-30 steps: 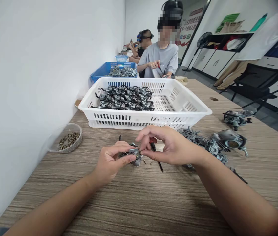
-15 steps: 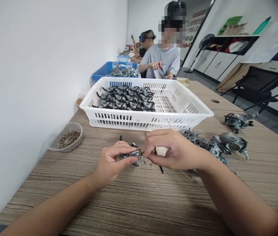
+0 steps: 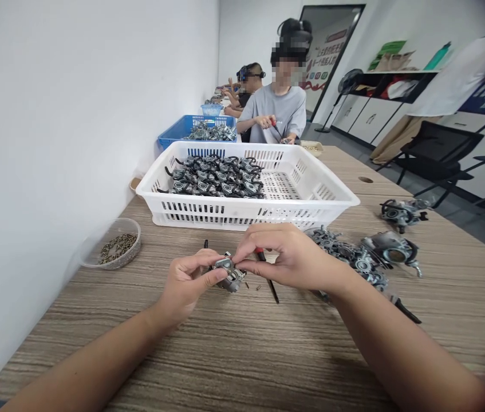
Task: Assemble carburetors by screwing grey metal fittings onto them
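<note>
My left hand (image 3: 188,280) grips a small grey metal part (image 3: 230,279) with a black tube, just above the table. The fingertips of my right hand (image 3: 285,257) are pinched together at the part's upper right edge; anything between them is too small to make out. Under my right hand lies a screwdriver (image 3: 273,290) with a red and black handle, its dark shaft pointing toward me. Two tiny screws (image 3: 258,288) rest on the wood beside the part.
A white crate (image 3: 242,212) holds rows of similar parts. At left stands a round tub (image 3: 138,243) of screws. Loose metal parts (image 3: 362,260) are piled at right. Behind are a blue crate (image 3: 169,133) and a seated person (image 3: 274,109) holding a screwdriver.
The view has shifted slightly. The metal part is tilted differently in my left hand, and my right fingertips have moved from its right side to its upper edge. More of the screwdriver shows.
</note>
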`<act>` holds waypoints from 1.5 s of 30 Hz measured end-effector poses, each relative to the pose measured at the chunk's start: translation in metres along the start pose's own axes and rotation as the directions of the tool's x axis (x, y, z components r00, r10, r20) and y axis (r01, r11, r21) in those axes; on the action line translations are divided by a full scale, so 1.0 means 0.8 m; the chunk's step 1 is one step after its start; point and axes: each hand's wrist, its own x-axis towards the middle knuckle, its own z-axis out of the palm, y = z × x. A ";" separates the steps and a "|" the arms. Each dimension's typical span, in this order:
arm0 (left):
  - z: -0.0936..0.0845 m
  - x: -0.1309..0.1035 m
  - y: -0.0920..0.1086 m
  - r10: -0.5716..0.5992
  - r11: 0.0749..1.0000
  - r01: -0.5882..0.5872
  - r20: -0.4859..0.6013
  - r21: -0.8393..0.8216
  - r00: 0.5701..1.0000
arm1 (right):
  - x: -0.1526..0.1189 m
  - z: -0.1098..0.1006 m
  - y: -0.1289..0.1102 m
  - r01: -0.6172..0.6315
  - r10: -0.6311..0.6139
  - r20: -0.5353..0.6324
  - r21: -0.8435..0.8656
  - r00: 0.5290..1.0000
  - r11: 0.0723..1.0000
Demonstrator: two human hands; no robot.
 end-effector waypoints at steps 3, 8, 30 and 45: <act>-0.001 0.000 0.000 -0.033 0.999 0.032 -0.020 -0.043 0.999 | 0.002 0.003 0.003 0.000 0.002 -0.028 0.057 1.000 0.998; -0.003 0.000 0.001 -0.032 0.995 0.031 -0.012 -0.100 0.999 | 0.002 0.009 0.010 0.007 -0.004 -0.050 0.062 0.999 0.998; 0.000 0.009 0.010 -0.063 0.969 0.017 -0.183 -0.247 0.981 | 0.006 0.061 0.003 0.082 -0.104 -0.389 -0.073 0.915 0.994; 0.061 -0.054 0.037 0.008 1.000 -0.004 0.168 -0.024 0.986 | -0.100 0.077 -0.106 -0.001 -0.158 -0.465 -0.323 0.871 0.946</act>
